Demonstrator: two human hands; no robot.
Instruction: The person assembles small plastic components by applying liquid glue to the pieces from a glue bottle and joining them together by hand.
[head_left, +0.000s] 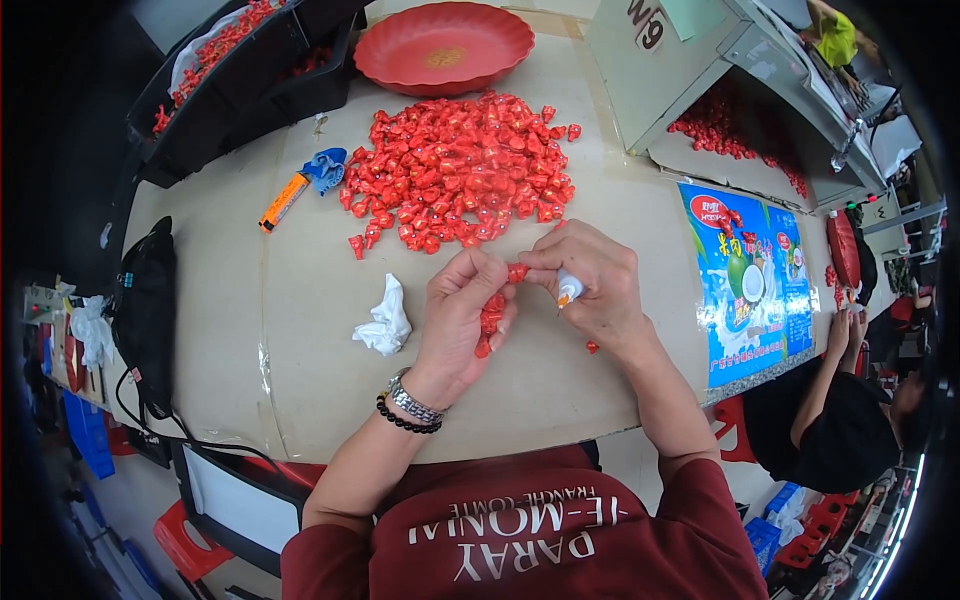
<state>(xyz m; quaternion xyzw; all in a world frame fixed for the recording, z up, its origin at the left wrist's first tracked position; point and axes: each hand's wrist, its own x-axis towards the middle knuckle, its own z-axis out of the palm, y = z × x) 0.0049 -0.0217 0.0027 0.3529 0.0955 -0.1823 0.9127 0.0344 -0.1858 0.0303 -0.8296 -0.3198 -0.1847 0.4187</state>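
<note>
My left hand (462, 300) is closed, with several small shiny red plastic pieces (491, 318) lying in its curled fingers. At its fingertips is one red piece (517, 273), which my right fingertips also touch. My right hand (600, 280) is closed around a small white squeeze bottle (570, 286) with an orange tip that points down toward the table. A large heap of similar red pieces (455, 170) lies just beyond both hands. One loose red bit (592, 347) rests below the right hand. Left of my left hand lies a crumpled white tissue (384, 316).
Behind the heap stands a red scalloped plate (375, 65). Black bins (240, 115) with red pieces are at the far left, near an orange tube (284, 203) and blue crumpled cloth (325, 170). A metal cabinet (665, 85), blue printed sheet (745, 290) and co-worker (835, 420) are right.
</note>
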